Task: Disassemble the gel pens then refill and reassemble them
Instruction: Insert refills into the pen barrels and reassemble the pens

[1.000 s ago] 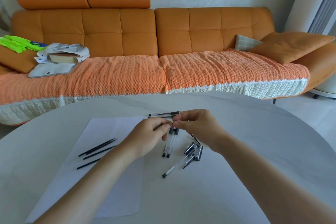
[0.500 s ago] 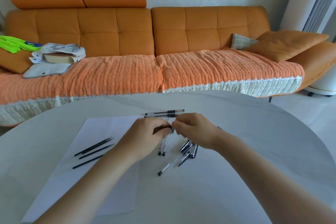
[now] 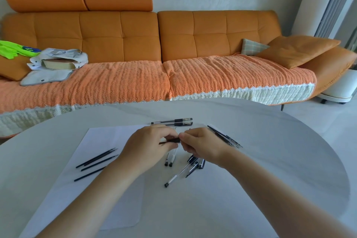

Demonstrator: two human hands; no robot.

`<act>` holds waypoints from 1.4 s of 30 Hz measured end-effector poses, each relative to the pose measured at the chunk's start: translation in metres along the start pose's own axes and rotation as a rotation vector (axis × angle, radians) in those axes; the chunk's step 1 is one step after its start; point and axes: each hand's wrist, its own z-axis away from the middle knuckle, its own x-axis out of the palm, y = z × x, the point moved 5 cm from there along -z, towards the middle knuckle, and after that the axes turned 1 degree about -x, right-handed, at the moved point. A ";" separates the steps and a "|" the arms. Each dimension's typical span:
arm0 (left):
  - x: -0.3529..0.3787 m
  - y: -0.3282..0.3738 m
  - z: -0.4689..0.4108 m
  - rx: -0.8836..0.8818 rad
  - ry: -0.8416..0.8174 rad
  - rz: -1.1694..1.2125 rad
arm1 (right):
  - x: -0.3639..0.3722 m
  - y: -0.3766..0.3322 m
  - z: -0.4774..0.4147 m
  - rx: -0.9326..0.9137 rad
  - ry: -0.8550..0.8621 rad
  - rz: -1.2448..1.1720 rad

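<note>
Pen part [image 3: 171, 140] (dark) pinched: left hand [image 3: 148, 144], right hand [image 3: 204, 146].

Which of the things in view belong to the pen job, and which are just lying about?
Job: pen part, pinched by left hand and right hand; two whole pens; left refills on paper; right refills; clear barrels; caps.
Lying about: sofa, bag, green cloth, cushion.

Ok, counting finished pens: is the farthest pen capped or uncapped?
Looks capped: the farthest pen lies whole, a dark cap covering its right end.
</note>
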 end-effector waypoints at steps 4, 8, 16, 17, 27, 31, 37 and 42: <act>0.007 -0.004 -0.002 0.018 -0.127 -0.032 | -0.004 -0.003 0.001 0.008 0.009 -0.037; -0.001 -0.003 0.000 0.081 -0.011 -0.144 | -0.004 0.002 0.002 0.058 -0.004 -0.002; 0.006 -0.007 -0.003 0.009 -0.092 -0.173 | -0.015 -0.003 0.004 0.045 0.010 0.135; 0.005 -0.009 -0.002 -0.021 -0.085 -0.180 | -0.019 -0.003 0.004 0.038 0.032 0.243; 0.016 -0.013 0.006 -0.140 -0.218 -0.158 | -0.039 0.010 0.022 0.099 -0.169 0.770; 0.021 -0.011 0.006 -0.175 -0.245 -0.056 | -0.040 0.013 0.023 0.079 -0.144 0.765; 0.021 -0.010 0.004 -0.182 -0.196 0.042 | -0.057 -0.001 0.023 0.022 0.146 0.211; 0.018 -0.008 0.004 -0.174 -0.135 0.083 | -0.046 -0.007 0.023 0.045 0.154 -0.196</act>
